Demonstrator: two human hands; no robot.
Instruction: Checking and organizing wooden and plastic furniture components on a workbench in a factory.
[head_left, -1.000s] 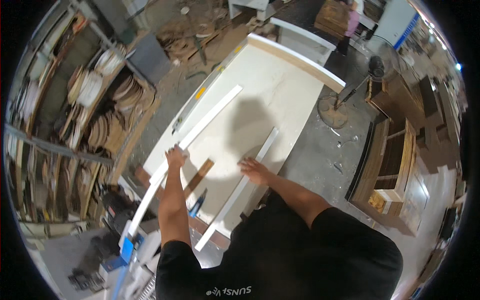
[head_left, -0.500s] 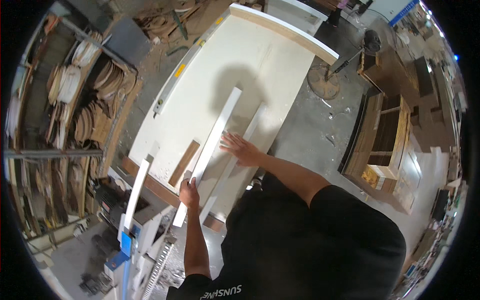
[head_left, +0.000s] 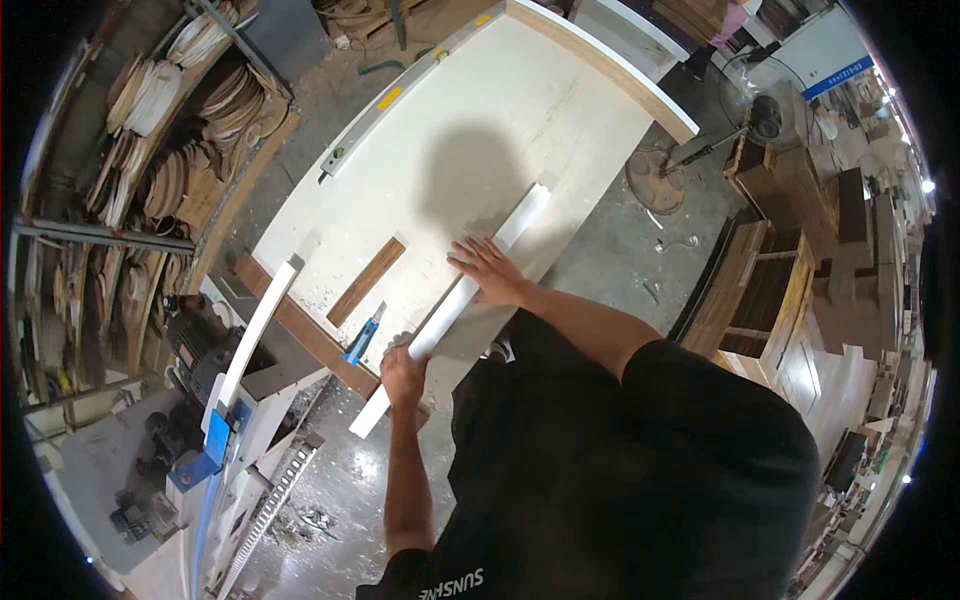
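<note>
A long white strip (head_left: pixel 450 308) lies slantwise across the near right part of a pale worktable (head_left: pixel 390 200). My left hand (head_left: pixel 403 378) wraps around the strip near its close end, which juts past the table edge. Farther up, my right hand (head_left: pixel 490 275) rests over it with fingers spread flat. To the left of the strip lies a blue utility knife (head_left: pixel 366 334), apart from both hands. A narrow brown wooden strip (head_left: pixel 366 282) sits beyond the knife.
A spirit level (head_left: pixel 390 98) lies along the table's left edge; a white-topped wooden rail (head_left: pixel 610 65) spans the far end. A machine with a motor (head_left: pixel 200 330) and an upright white strip (head_left: pixel 258 325) stand at left. Shelves hold curved pieces (head_left: pixel 150 100). A fan (head_left: pixel 765 112) stands at right.
The white strip in my left hand has shifted right, over where a second pale strip lay. My right hand has come onto it. The blue utility knife now shows.
</note>
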